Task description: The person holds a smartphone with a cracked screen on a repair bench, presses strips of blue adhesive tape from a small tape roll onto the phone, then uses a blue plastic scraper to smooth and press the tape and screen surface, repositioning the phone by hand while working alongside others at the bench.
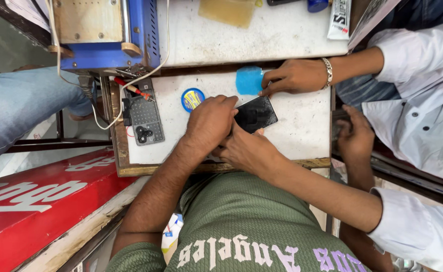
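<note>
On the white bench (302,126) I hold the black phone (255,114) flat near the middle: left hand (210,122) clamped over its near end, right hand (246,150) gripping below. Step: working the phone's edge. The next move calls for steady pressure.

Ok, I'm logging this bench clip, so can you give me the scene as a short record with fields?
Left hand: resting on the dark phone, covering its left end
Right hand: gripping the phone's near edge
Phone: flat on the white worktop, dark face up
Other person's hand: on the blue pad beside the phone
Nearby: round blue tin, grey perforated plate
</note>
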### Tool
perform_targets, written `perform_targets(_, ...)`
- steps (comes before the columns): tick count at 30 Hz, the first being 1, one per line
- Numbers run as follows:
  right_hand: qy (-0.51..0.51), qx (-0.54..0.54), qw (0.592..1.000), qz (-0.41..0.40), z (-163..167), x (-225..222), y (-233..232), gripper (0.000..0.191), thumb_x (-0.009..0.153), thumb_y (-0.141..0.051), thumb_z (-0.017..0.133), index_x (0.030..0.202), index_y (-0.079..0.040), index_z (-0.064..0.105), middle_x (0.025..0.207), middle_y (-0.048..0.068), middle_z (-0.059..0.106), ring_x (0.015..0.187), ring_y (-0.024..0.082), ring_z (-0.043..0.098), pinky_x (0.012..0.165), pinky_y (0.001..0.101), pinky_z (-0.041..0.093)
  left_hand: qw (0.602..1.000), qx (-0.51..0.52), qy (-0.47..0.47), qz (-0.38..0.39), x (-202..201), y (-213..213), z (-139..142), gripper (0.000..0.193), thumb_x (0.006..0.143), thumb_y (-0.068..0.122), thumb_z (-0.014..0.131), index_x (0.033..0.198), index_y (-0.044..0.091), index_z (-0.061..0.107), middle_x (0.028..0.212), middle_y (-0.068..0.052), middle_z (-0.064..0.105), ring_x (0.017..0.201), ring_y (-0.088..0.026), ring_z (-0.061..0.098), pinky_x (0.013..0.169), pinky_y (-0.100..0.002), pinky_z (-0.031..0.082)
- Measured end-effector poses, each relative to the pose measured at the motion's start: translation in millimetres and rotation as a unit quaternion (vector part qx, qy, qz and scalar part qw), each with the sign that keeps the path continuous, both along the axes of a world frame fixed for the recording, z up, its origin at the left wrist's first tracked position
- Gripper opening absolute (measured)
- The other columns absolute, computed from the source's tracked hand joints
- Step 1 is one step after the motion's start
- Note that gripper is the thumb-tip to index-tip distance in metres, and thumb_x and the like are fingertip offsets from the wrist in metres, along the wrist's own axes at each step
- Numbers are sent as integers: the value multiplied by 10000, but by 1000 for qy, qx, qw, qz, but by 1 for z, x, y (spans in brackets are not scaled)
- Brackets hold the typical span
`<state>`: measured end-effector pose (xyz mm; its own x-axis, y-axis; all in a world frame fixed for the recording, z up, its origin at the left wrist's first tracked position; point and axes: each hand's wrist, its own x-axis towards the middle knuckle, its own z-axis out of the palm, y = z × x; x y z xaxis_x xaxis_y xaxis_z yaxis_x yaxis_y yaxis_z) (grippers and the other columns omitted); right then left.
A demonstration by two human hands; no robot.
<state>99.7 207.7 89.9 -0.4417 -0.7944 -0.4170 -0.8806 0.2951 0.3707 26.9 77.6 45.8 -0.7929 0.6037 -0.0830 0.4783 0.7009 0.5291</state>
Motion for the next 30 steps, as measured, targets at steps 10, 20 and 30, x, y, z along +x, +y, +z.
perform_targets(10,50,-273,947,-163,-42,47,0,631,866,-194,651,1479,-140,515,1520,100,525,1253,316,523,688,396,627,977,-208,21,-50,15,45,27,583,750,354,836,1178,16,630,1062,-172,681,1005,-296,662,793,-423,565)
perform_targets(20,-431,-402,803,-88,-4,25,68,433,995,-165,523,1405,-56,606,1464,92,622,1367,255,569,1143,407,450,998,11,-48,-45,33,13,53,272,939,205,710,1159,66,631,878,-150,705,841,-357,700,699,-501,563)
perform_targets(30,-135,-595,774,-168,-56,37,292,295,1061,-170,507,1269,-20,653,1336,90,678,1269,259,599,1096,394,447,857,-122,437,243,-61,-101,138,307,915,66,676,1210,86,759,817,-89,727,782,-297,700,659,-439,564)
